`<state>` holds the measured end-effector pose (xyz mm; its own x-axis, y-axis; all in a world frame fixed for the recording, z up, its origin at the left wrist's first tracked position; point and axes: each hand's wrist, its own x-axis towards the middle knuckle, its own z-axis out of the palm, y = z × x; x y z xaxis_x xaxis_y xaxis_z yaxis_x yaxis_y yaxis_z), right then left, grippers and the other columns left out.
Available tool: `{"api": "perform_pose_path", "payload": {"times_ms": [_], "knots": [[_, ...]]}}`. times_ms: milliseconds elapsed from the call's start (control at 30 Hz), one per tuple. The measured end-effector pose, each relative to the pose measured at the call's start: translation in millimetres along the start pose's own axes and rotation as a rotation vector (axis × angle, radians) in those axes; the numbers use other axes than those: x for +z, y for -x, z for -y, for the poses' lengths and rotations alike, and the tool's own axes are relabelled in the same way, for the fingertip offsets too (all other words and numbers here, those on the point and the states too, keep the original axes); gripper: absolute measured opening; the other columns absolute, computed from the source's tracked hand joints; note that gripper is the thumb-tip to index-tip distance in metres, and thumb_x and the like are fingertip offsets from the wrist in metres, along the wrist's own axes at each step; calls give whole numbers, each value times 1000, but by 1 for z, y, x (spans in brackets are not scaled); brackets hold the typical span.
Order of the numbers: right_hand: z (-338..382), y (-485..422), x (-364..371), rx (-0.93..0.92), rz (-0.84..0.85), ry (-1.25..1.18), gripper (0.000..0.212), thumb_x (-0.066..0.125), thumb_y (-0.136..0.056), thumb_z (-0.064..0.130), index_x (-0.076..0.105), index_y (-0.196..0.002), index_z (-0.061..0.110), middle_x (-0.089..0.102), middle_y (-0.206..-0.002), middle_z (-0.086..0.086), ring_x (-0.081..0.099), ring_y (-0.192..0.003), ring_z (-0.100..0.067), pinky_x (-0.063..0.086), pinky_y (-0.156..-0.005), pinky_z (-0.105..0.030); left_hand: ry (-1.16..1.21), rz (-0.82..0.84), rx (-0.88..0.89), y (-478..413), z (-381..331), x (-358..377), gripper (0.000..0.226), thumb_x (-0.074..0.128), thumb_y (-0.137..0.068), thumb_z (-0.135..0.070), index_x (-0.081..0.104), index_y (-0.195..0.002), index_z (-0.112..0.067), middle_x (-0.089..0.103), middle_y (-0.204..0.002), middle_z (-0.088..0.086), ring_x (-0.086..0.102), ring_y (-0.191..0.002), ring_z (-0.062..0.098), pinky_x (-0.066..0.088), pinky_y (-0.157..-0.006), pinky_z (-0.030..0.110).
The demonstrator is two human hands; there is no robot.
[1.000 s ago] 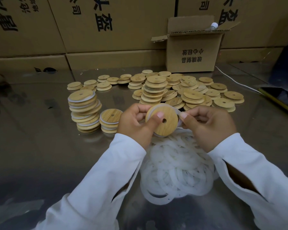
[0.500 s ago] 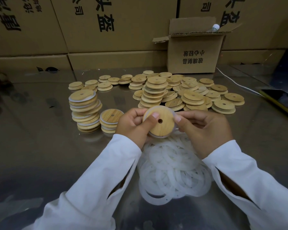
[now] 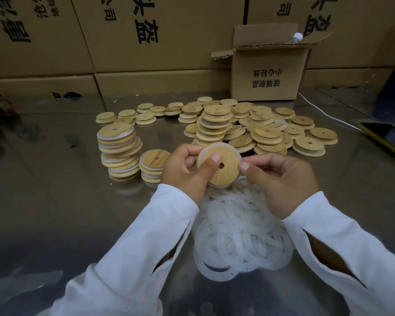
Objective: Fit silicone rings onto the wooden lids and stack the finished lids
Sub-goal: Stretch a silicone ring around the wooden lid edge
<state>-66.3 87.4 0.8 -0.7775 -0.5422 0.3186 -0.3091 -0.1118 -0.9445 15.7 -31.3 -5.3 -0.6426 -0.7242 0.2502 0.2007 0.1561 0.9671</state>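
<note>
Shiny metal table (image 3: 55,224), a wall of big printed cartons (image 3: 169,30) behind it, and at one o'clock a small open box (image 3: 267,74) with a white bottle cap (image 3: 297,37) poking out of the top. Dead centre, there's the wooden lid (image 3: 224,172), up off the table and tilted face-on to the camera, small hole in the middle, with a silicone ring (image 3: 224,145) showing as a pale band round its rim. The left hand (image 3: 185,169) grips it from nine o'clock, thumb flat across the face, fingers curled behind. The right hand (image 3: 283,179) comes in from three o'clock, thumb tip on the edge, fingers tucked round the back, pinching the rim. Both arms are in white sleeves (image 3: 128,258). Straight below the lid, at six o'clock, lies the heap of loose rings (image 3: 240,233), milky and tangled. Over at nine to ten o'clock stand the ringed lids: a tall leaning stack (image 3: 119,153), and a short stack (image 3: 154,165) just beside it, close to the left hand's knuckles. Up at twelve to two o'clock sprawls the pile of bare lids (image 3: 271,133), some stacked, some scattered. A white cable (image 3: 324,112) trails off at two o'clock, and a dark flat thing with a yellow edge (image 3: 383,137) sits at the right margin.
</note>
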Motion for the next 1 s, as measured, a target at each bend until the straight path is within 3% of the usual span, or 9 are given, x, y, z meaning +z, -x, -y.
{"api": "perform_pose_path", "payload": {"times_ms": [233, 333, 433, 600, 700, 1000], "knots": [[5, -1, -2, 34, 112, -92, 20, 66, -78, 3, 69, -83, 22, 69, -66, 10, 62, -58, 1, 47, -58, -9, 226, -15, -156, -2, 1, 0, 2, 62, -82, -10, 60, -84, -11, 70, -66, 0, 67, -75, 22, 57, -71, 40], [5, 1, -1, 30, 195, -101, 23, 65, -77, 3, 67, -93, 20, 70, -87, 1, 64, -68, -6, 51, -65, -15, 200, -58, -117, -4, 1, -1, 5, 63, -82, -10, 59, -84, -12, 70, -68, 1, 66, -80, 27, 55, -77, 46], [5, 2, 1, 28, 235, -118, 27, 64, -78, 1, 65, -96, 21, 68, -93, 1, 65, -66, -6, 50, -63, -14, 180, -79, -81, -4, 0, -3, 8, 65, -81, -11, 58, -84, -13, 70, -67, -1, 67, -79, 27, 55, -78, 46], [4, 3, 3, 67, 245, -143, 30, 63, -76, -4, 58, -95, 19, 60, -91, 3, 60, -57, 0, 49, -62, -12, 47, -68, -10, -1, -2, -2, 12, 66, -80, -13, 56, -86, -17, 68, -76, 1, 67, -74, 15, 54, -67, 32], [4, 1, 3, 85, 242, -153, 29, 62, -76, -9, 55, -91, 15, 57, -88, -2, 59, -57, -1, 50, -60, -12, 21, -44, -5, 1, -3, -1, 13, 66, -80, -13, 56, -87, -17, 68, -79, 1, 67, -77, 15, 55, -69, 32], [0, -5, -1, 238, 247, -225, 24, 55, -80, -11, 62, -83, 12, 64, -73, -4, 58, -61, -11, 49, -56, -16, -56, 2, 143, 5, -5, 2, 18, 67, -80, -8, 53, -87, -17, 66, -85, 4, 63, -71, 4, 50, -59, 13]]}}
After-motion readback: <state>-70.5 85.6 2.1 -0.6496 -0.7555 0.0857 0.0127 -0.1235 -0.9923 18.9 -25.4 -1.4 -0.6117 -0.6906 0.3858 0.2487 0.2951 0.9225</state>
